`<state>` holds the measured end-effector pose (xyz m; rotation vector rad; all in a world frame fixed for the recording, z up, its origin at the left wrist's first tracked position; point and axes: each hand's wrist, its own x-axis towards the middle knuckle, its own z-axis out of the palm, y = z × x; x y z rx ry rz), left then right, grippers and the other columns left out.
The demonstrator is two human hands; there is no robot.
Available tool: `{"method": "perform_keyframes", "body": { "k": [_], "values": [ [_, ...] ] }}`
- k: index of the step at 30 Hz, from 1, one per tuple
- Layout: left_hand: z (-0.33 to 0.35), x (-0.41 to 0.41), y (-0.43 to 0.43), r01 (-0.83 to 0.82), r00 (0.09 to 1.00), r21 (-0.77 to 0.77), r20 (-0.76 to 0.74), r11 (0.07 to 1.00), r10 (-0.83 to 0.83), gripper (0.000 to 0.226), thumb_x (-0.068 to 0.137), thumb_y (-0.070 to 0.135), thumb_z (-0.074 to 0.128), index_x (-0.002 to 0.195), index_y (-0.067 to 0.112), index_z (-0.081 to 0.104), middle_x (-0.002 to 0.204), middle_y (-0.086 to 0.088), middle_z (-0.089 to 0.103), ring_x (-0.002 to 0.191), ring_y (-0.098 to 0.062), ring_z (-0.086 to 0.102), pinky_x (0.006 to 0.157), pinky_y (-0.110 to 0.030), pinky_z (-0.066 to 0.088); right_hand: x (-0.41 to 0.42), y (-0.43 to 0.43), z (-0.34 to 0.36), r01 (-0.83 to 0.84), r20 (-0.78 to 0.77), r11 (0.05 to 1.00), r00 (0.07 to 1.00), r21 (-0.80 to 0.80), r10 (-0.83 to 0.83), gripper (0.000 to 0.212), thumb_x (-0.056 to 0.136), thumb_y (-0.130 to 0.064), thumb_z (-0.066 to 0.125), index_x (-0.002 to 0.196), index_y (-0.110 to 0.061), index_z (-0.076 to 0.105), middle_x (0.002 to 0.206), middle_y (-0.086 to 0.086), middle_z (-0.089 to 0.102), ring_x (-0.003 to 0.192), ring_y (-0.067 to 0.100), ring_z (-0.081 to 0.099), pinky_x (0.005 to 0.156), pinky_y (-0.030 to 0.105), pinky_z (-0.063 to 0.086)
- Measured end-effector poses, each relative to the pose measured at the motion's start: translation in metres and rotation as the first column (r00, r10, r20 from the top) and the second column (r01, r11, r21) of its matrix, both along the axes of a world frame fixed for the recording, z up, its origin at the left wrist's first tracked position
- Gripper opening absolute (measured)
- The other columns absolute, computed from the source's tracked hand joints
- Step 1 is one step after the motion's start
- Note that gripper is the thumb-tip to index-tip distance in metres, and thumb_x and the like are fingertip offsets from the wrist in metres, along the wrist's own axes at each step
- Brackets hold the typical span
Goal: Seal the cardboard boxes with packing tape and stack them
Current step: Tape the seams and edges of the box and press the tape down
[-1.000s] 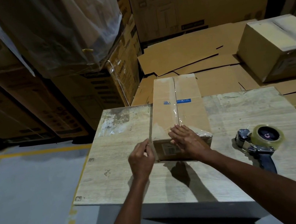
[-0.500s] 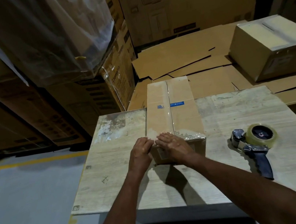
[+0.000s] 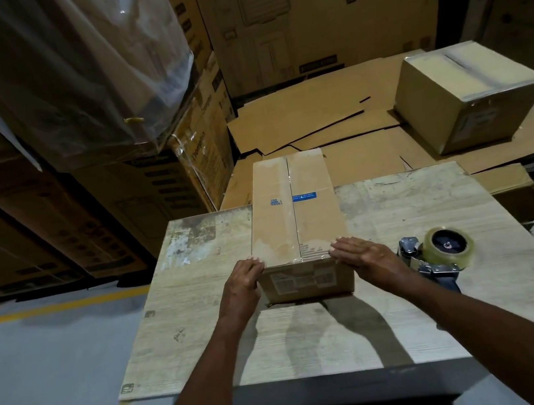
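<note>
The box (image 3: 295, 218) lay on the table (image 3: 206, 315) directly between the two hands, its long side running away from them. The left hand (image 3: 241, 286) pressed against its near left corner with fingers lightly bent, tips on the top edge. The right hand (image 3: 364, 257) lay flat against the near right corner, fingers straight. Neither was clenched or wrapped round anything, so the box was only squeezed between them.

A clear tape strip (image 3: 293, 205) ran along the top seam, from between the hands to the far end. It looked sealed, so the likely next step was lifting the box to stack it.

The risks as I judged them:
- A lift by side pressure alone could have let the box slip, since no fingers were under it.
- The tape looked wrinkled near the hands. If that end was poorly stuck, handling could have peeled it.
- The dispenser (image 3: 439, 252) sat just right of the right hand, its handle partly under that forearm. A swing rightward could have knocked it off the table.
- Another box (image 3: 471, 92) sat well beyond the right hand on loose cardboard (image 3: 315, 115). Stacking there on uneven sheets could have left the pile tilted.
</note>
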<state>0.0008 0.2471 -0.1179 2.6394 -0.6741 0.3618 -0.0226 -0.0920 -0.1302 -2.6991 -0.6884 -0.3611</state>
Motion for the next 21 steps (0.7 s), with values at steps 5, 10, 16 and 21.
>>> {"method": "perform_keyframes", "body": {
  "k": [5, 10, 16, 21],
  "values": [
    [0.003, -0.005, -0.005, -0.023, 1.0, 0.002, -0.007, 1.0, 0.023, 0.064, 0.053, -0.03, 0.07, 0.109, 0.002, 0.073, 0.109, -0.013, 0.07, 0.106, -0.033, 0.065, 0.076, -0.04, 0.061, 0.003, -0.002, -0.001, 0.012, -0.066, 0.993, 0.998, 0.121, -0.004, 0.054, 0.089, -0.007, 0.079, 0.138, -0.021, 0.064, 0.145, 0.002, 0.059, 0.136, 0.019, 0.055, 0.103, 0.048, 0.056],
    [0.005, -0.006, -0.004, -0.026, 1.0, 0.006, -0.008, 1.0, 0.026, 0.058, 0.058, -0.023, 0.077, 0.109, 0.004, 0.074, 0.111, -0.011, 0.07, 0.107, -0.029, 0.064, 0.076, -0.035, 0.058, 0.01, -0.028, 0.003, -0.15, -0.11, 0.989, 0.982, 0.015, 0.151, 0.068, 0.093, -0.011, 0.075, 0.153, -0.025, 0.047, 0.159, -0.003, 0.042, 0.148, 0.015, 0.038, 0.113, 0.035, 0.042],
    [0.005, -0.004, 0.004, -0.036, 0.999, -0.001, 0.025, 0.999, 0.036, 0.053, 0.061, -0.018, 0.082, 0.108, 0.005, 0.073, 0.11, -0.011, 0.07, 0.103, -0.028, 0.065, 0.074, -0.034, 0.059, 0.034, -0.03, 0.011, -0.201, -0.043, 0.978, 0.979, -0.061, 0.198, 0.075, 0.087, -0.003, 0.078, 0.153, -0.019, 0.046, 0.159, 0.002, 0.04, 0.147, 0.019, 0.036, 0.114, 0.037, 0.039],
    [0.005, 0.005, 0.014, -0.047, 0.998, 0.037, 0.038, 0.998, 0.045, 0.053, 0.062, -0.01, 0.087, 0.112, 0.001, 0.072, 0.113, -0.016, 0.071, 0.106, -0.033, 0.067, 0.087, -0.041, 0.06, 0.035, -0.01, 0.015, -0.181, -0.044, 0.978, 0.983, -0.104, 0.177, 0.062, 0.092, 0.005, 0.069, 0.148, -0.017, 0.055, 0.153, 0.008, 0.052, 0.143, 0.024, 0.048, 0.115, 0.044, 0.045]
  ]
}}
